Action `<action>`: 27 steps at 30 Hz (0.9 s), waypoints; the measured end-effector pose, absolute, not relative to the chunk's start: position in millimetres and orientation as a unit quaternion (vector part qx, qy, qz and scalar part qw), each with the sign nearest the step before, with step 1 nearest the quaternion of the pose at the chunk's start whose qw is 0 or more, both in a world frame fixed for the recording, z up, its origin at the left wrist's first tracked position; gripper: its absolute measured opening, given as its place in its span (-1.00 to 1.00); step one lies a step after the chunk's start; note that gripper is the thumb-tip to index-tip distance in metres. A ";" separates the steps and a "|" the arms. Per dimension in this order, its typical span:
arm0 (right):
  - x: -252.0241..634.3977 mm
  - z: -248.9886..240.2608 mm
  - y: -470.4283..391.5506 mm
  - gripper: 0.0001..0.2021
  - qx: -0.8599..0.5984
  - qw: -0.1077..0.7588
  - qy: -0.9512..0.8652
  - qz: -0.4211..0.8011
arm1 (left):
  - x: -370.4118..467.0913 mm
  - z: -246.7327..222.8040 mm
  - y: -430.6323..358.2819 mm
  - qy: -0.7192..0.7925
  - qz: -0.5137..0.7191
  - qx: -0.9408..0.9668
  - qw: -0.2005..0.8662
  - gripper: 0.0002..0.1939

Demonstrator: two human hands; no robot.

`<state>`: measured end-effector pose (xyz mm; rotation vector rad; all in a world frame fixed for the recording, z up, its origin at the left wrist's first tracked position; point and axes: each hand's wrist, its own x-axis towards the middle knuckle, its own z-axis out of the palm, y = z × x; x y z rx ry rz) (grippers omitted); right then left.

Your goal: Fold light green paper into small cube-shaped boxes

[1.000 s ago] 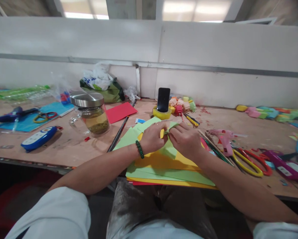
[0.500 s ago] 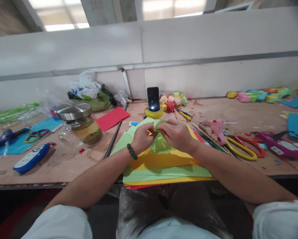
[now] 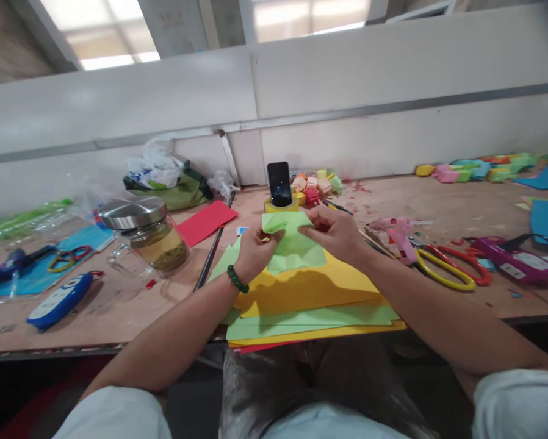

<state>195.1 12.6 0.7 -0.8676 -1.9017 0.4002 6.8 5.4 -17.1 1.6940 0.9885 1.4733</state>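
Note:
A creased sheet of light green paper (image 3: pixel 296 250) is held up between both hands, its top edge partly folded over. My left hand (image 3: pixel 257 249), with a green bead bracelet at the wrist, pinches its left side between thumb and fingers. On the opposite side my right hand (image 3: pixel 332 230) grips the upper right edge, thumb in front. Below the hands lies a stack of coloured paper, with a yellow sheet (image 3: pixel 301 292) on top and green, yellow and red edges (image 3: pixel 310 329) showing at the front. The fingers behind the green paper are hidden.
A phone (image 3: pixel 279 183) leans upright on a yellow tape roll behind the hands. To the left stand a lidded glass mug (image 3: pixel 159 244), a red sheet (image 3: pixel 206 222) and a blue-white device (image 3: pixel 60 302). Rightward lie a pink glue gun (image 3: pixel 401 235) and scissors (image 3: pixel 452 268).
Both hands have moved apart, and the bunched green paper is now spread wider and flatter between them. The whole view has shifted slightly.

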 end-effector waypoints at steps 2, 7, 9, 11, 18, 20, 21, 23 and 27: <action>194.4 2.7 9.4 -0.92 -0.330 0.487 -0.793 0.157 | 5.5 -17.2 6.8 0.389 0.564 0.639 0.349 -0.66; 194.2 2.7 6.4 -0.86 -0.304 0.482 -0.811 0.131 | 4.4 -16.4 9.4 0.387 0.567 0.626 0.371 -0.69; 194.8 2.1 7.1 -0.82 -0.302 0.471 -0.820 0.121 | 4.9 -16.3 8.6 0.384 0.559 0.623 0.390 -0.68; 195.5 2.2 7.8 -0.79 -0.300 0.461 -0.829 0.106 | 5.2 -16.3 6.9 0.389 0.543 0.623 0.408 -0.70; 194.0 1.5 6.0 -0.74 -0.325 0.436 -0.836 0.076 | 5.6 -15.9 2.7 0.392 0.514 0.651 0.398 -0.76; 191.8 0.7 3.5 -0.77 -0.321 0.434 -0.839 0.074 | 6.1 -16.2 2.8 0.396 0.512 0.660 0.381 -0.79; 190.6 0.4 2.2 -0.79 -0.313 0.432 -0.842 0.075 | 6.3 -16.5 2.9 0.399 0.510 0.663 0.375 -0.80; 188.4 0.2 -0.1 -0.83 -0.295 0.425 -0.851 0.087 | 6.6 -17.4 3.5 0.404 0.504 0.672 0.363 -0.82; 185.5 -0.9 -1.2 -0.84 -0.315 0.412 -0.849 0.097 | 6.5 -20.8 6.8 0.415 0.486 0.714 0.285 -0.84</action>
